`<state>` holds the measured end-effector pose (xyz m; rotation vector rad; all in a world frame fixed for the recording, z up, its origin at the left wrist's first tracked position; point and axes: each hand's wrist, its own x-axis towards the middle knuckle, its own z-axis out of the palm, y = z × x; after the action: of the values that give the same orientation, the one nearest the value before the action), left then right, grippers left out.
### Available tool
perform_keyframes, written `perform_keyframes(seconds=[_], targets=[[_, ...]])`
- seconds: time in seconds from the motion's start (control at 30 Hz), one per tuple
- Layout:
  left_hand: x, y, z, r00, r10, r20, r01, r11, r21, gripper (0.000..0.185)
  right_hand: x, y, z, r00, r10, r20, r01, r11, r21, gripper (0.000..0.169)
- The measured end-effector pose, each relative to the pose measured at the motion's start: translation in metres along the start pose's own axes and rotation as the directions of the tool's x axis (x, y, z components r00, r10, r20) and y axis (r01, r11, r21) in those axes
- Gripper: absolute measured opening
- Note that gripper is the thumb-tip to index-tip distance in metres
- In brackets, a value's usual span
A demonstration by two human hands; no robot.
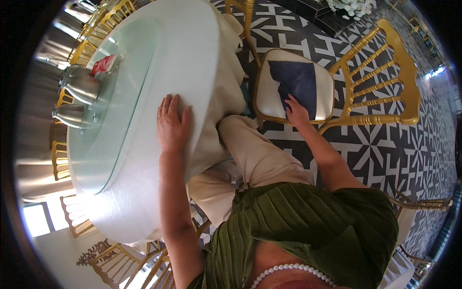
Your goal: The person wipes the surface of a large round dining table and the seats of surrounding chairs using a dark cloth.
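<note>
My left hand (172, 124) lies palm down on the white tablecloth (184, 54) of a round table, its thumb spread from the fingers and nothing in it. To the right, my right hand (297, 111) reaches down to a chair's cream padded seat (266, 103). Its fingers touch a dark blue cloth (299, 77) spread over that seat. Around the fingertips the cloth's left edge is uneven and creased. Whether the fingers pinch the fabric cannot be told.
A glass turntable (139, 61) on the table carries two metal pots (81, 85) and a red-and-white item (103, 65). The chair's gold spindle back (400, 72) stands at right. Another gold chair (247, 18) is beyond. White flowers (352, 7) edge the patterned floor (371, 144).
</note>
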<state>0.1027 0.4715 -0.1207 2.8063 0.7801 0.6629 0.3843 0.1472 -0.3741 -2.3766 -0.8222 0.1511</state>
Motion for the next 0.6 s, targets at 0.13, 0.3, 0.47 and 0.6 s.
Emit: perform_keyframes(seconds=[0.13, 0.3, 0.47, 0.6], targets=[[-0.004, -0.007, 0.009, 0.995, 0.030, -0.092, -0.031, 0.999, -0.012, 0.051, 0.004, 0.007, 0.004, 0.997, -0.073, -0.009, 0.072, 0.997, -0.039, 0.039], [-0.007, -0.015, 0.008, 0.990, 0.024, -0.140, -0.029, 0.999, -0.032, 0.052, 0.007, -0.003, 0.015, 0.956, 0.284, 0.073, -0.269, 0.749, 0.606, 0.032], [-0.013, -0.011, 0.001, 0.995, -0.023, -0.098, 0.019, 0.999, -0.042, 0.055, -0.034, -0.002, 0.082, 0.951, 0.222, 0.214, -0.307, 0.740, 0.598, 0.018], [-0.005, 0.002, -0.004, 0.997, -0.026, -0.078, 0.020, 0.997, -0.071, 0.055, -0.070, 0.006, 0.124, 0.962, 0.004, 0.272, -0.082, 0.958, 0.275, 0.029]])
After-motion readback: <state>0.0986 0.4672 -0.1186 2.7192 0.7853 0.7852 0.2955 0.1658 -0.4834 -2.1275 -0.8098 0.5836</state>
